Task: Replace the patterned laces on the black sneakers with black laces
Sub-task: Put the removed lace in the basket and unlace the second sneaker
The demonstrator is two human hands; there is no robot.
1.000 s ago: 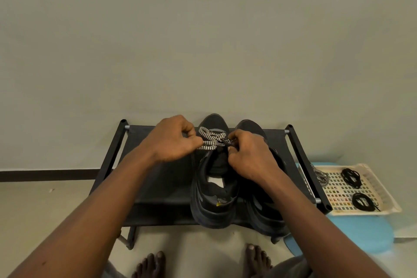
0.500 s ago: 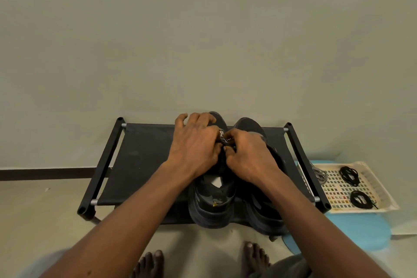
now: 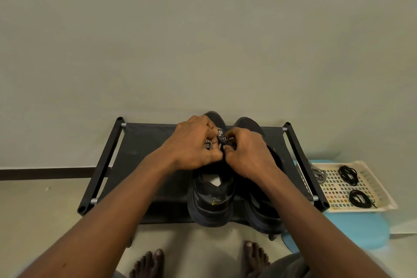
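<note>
Both black sneakers stand side by side on the right half of the rack. Over the one nearer the rack's middle, the left hand and right hand each pinch its patterned lace with curled fingers. Two coiled black laces lie in a tray just right of the rack.

sneakers: black
lace: black-and-white zigzag
rack: black
tray: cream
coiled laces: black
stool: light blue
wall: pale grey-green
floor: beige
</note>
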